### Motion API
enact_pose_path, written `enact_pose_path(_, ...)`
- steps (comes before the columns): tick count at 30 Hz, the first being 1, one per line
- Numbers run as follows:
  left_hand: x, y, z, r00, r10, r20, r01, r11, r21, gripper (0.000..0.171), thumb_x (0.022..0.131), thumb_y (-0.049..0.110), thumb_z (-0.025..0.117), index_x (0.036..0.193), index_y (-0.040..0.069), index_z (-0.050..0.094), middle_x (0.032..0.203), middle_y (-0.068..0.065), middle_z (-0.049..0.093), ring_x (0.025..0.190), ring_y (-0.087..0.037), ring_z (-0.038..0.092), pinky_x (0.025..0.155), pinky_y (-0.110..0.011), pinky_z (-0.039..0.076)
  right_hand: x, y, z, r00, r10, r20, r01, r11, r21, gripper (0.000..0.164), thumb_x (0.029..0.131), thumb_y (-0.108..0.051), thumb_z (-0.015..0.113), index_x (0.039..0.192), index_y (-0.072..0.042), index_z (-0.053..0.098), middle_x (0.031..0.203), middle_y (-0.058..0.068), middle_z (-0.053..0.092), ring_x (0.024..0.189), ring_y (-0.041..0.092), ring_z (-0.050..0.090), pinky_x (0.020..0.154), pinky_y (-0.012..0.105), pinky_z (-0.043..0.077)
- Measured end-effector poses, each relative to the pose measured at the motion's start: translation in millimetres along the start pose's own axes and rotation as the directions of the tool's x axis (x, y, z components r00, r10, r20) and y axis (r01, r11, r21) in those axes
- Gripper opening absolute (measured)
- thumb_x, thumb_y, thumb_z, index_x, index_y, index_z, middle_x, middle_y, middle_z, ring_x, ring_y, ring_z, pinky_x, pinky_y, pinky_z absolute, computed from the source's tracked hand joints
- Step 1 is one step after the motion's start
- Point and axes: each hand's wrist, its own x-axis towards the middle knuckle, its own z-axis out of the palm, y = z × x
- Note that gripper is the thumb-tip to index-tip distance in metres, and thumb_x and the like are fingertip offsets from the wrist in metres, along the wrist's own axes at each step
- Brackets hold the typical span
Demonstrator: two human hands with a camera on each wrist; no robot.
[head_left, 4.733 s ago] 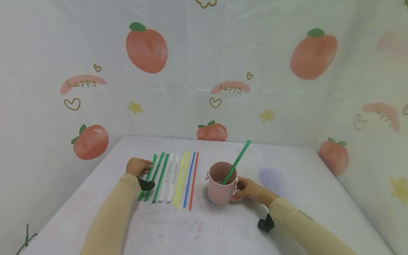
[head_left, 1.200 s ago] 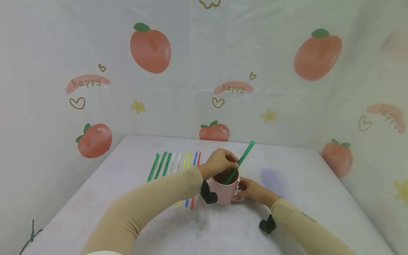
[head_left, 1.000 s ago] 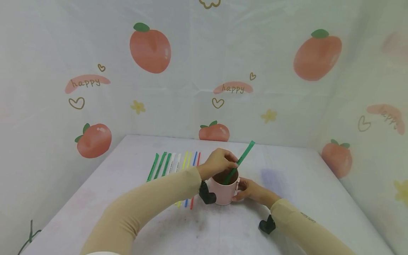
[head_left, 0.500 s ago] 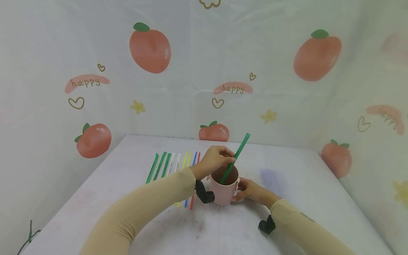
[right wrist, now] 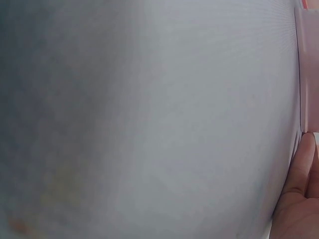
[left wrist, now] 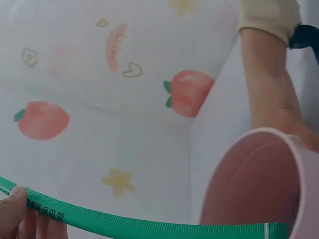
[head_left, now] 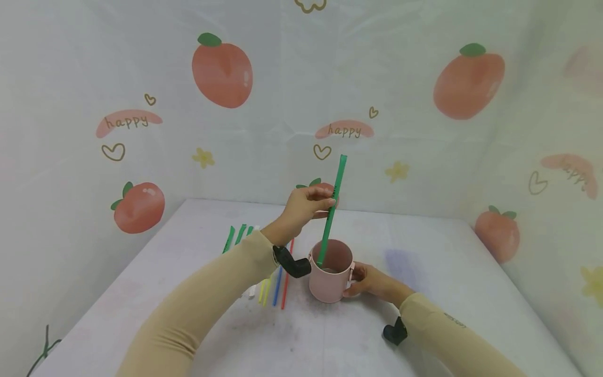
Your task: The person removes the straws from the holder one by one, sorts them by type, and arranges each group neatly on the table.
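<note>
My left hand [head_left: 300,208] pinches a green wrapped straw [head_left: 340,173] near its middle, between thumb and fingers. The straw stands nearly upright, leaning a little right at the top. Its lower end lies within the mouth of a pink mug [head_left: 328,288]. In the left wrist view the same straw [left wrist: 149,226] shows dark printed characters, and its end overlaps the mug opening [left wrist: 254,184]. On the mug's right side, my right hand [head_left: 374,283] holds the handle while the mug stands on the table. The right wrist view catches only part of the mug wall [right wrist: 309,69] and the fingers [right wrist: 301,167].
Left of the mug lies a row of straws, partly covered by my left arm: green wrapped straws [head_left: 228,240], white wrapped ones, yellow ones [head_left: 266,293], a blue straw [head_left: 278,288] and a red straw [head_left: 286,288]. A fruit-printed cloth [head_left: 264,157] hangs behind the table.
My left hand has come from the green straws at left to the mug, taken hold of the straw standing in it, and raised it up and leftward. My right hand stays on the handle.
</note>
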Motion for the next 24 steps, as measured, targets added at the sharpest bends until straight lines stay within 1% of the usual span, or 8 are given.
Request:
enact_pose_path(3,-0.7,13.4,-8.2,1.0,-0.002,-0.013,0.002,1.0,-0.028,0.021,0.09,0.007,0.067,0.109,-0.003,0.066,0.101,-0.006,0.066,0.081,-0.011,0.068,0.086,-0.036,0.057,0,0,0,1.0,-0.008,0.005,0.008,1.0,0.001,0.066,0.078,-0.003,0.077,0.137,0.003,0.047,0.128,0.008,0.058,0.119,0.021,0.051,0.107,0.041,0.034)
enact_pose_path(7,-1.3,29.1,-20.6,0.998,0.003,-0.056,-0.005,0.999,-0.042,0.024,0.092,0.009,0.066,0.113,-0.002,0.065,0.093,-0.003,0.066,0.077,-0.01,0.068,0.089,-0.039,0.056,0,1,0,1.0,-0.018,0.009,0.018,1.0,-0.005,0.065,0.078,-0.003,0.077,0.136,0.003,0.047,0.126,0.006,0.059,0.117,0.019,0.051,0.106,0.039,0.035)
enact_pose_path(12,-0.5,42.5,-39.5,0.993,0.028,-0.116,-0.032,0.999,-0.033,0.028,0.092,0.01,0.065,0.118,-0.001,0.063,0.088,0.0,0.065,0.075,-0.008,0.068,0.085,-0.033,0.058,-1,0,0,0.999,-0.04,0.023,0.04,0.999,0.0,0.062,0.078,-0.002,0.076,0.133,0.005,0.048,0.121,0.003,0.06,0.112,0.014,0.053,0.101,0.033,0.037)
enact_pose_path(15,0.0,46.6,-52.7,0.988,0.039,-0.151,-0.043,0.999,-0.025,0.03,0.092,0.01,0.065,0.121,0.002,0.062,0.087,0.001,0.065,0.076,-0.009,0.067,0.083,-0.031,0.058,-1,0,0,0.999,-0.041,0.031,0.041,0.999,0.006,0.062,0.079,-0.002,0.076,0.134,0.005,0.048,0.121,0.003,0.06,0.112,0.013,0.052,0.101,0.032,0.037)
enact_pose_path(19,-0.9,47.9,-70.3,0.982,0.038,-0.183,-0.04,0.999,-0.007,0.033,0.093,0.012,0.065,0.125,0.007,0.06,0.089,0.002,0.065,0.081,-0.01,0.066,0.086,-0.034,0.057,-1,0,0,0.999,-0.037,0.025,0.037,0.999,0.008,0.063,0.078,-0.002,0.077,0.134,0.005,0.047,0.123,0.005,0.059,0.115,0.015,0.052,0.102,0.034,0.038)
enact_pose_path(21,-1.8,46.9,-79.5,0.98,0.033,-0.198,-0.034,0.999,0.0,0.035,0.093,0.012,0.065,0.127,0.009,0.059,0.091,0.001,0.065,0.082,-0.011,0.066,0.087,-0.034,0.057,-1,0,-1,0.999,-0.033,0.02,0.033,0.999,0.007,0.064,0.078,-0.002,0.077,0.135,0.005,0.047,0.125,0.006,0.059,0.117,0.018,0.052,0.103,0.034,0.038)
enact_pose_path(24,-2.9,42.8,-94.5,0.975,0.019,-0.222,-0.017,1.0,0.014,0.037,0.093,0.013,0.064,0.13,0.01,0.058,0.093,0.002,0.064,0.084,-0.011,0.065,0.086,-0.031,0.057,-1,0,0,1.0,-0.025,0.01,0.025,1.0,0.003,0.066,0.078,-0.002,0.077,0.136,0.004,0.046,0.128,0.008,0.057,0.12,0.021,0.05,0.105,0.037,0.038)
